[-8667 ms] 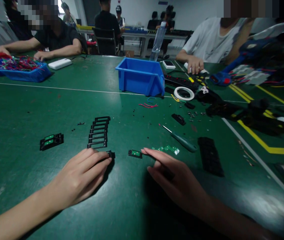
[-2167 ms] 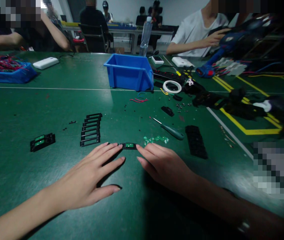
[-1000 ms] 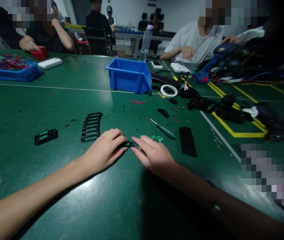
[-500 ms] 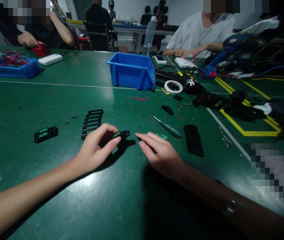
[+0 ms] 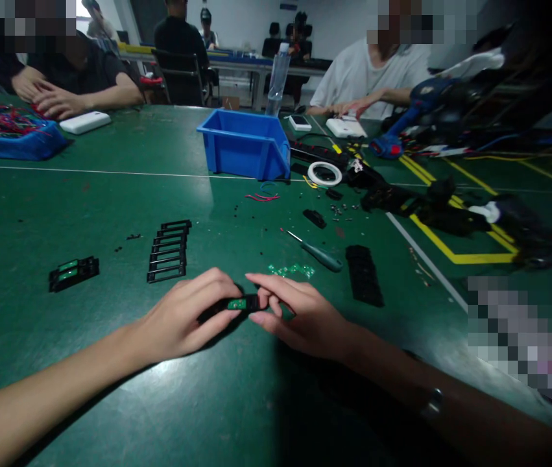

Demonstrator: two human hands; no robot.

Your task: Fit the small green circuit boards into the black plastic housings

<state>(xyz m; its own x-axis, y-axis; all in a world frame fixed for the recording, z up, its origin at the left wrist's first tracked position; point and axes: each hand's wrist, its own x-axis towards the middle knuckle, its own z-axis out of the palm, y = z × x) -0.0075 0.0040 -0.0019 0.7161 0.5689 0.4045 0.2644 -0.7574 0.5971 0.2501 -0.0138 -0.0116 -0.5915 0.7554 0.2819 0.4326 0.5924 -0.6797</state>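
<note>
My left hand (image 5: 192, 311) is closed, with thumb and fingers pinching a small black plastic part with a green circuit board (image 5: 237, 303) in it. At that part's right end, the bent fingers of my right hand (image 5: 305, 314) press on it, the index finger stretched out above. A similar black part with green boards (image 5: 74, 272) lies on the left. Behind my left hand rests a ladder-like row of black frames (image 5: 168, 250). Small green circuit boards (image 5: 291, 270) lie just beyond my right hand, near a screwdriver (image 5: 322, 255).
A black ribbed block (image 5: 364, 275) lies on the green table (image 5: 124, 402) at right. Farther back are a blue bin (image 5: 244, 152), a white ring (image 5: 325, 174), loose screws and a bottle (image 5: 278, 81). A blue tray (image 5: 17, 148) holds coloured wires. Other people sit across the table.
My two hands have come together at the black part, which is now lower in view and touched by my right hand. The view has shifted slightly; a co-worker's hands at the far left have moved.
</note>
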